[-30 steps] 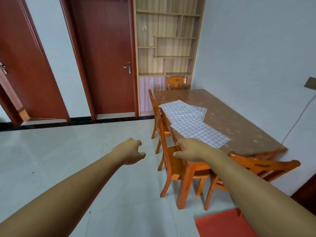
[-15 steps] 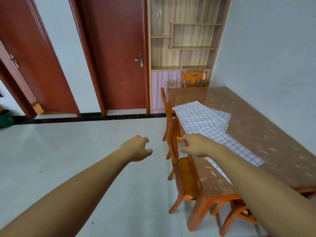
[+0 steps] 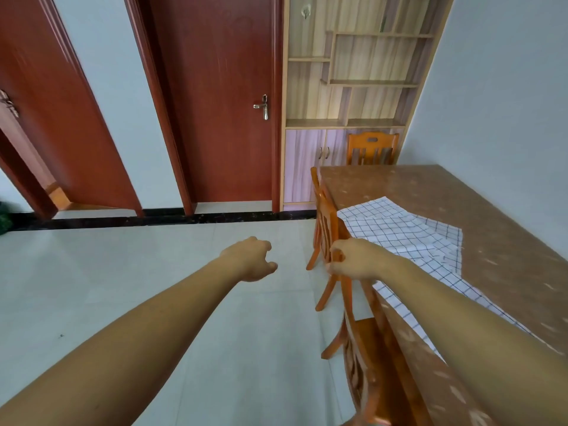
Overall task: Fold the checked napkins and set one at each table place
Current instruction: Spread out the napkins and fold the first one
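Several white checked napkins (image 3: pixel 402 238) lie unfolded and overlapping on the brown table (image 3: pixel 479 216), along its left edge. My right hand (image 3: pixel 358 260) hovers at that edge, fingers half curled, holding nothing; it overlaps the top of an orange chair back (image 3: pixel 326 224), and I cannot tell if it touches it. My right forearm hides the nearest napkin's lower part. My left hand (image 3: pixel 250 259) is stretched out over the floor to the left of the chairs, loosely curled with the thumb apart and nothing in it.
Orange wooden chairs stand tucked along the table's left side, the nearest (image 3: pixel 364 352) just below my right arm; another chair (image 3: pixel 372 148) is at the far end. Behind it is a shelf cabinet (image 3: pixel 347 72). Red doors (image 3: pixel 221 103) line the back wall. Pale tiled floor (image 3: pixel 123 272) spreads left.
The view has moved forward along the table's left side; the near table end, the end chair and the red mat have left view. Both hands keep the same outstretched pose.
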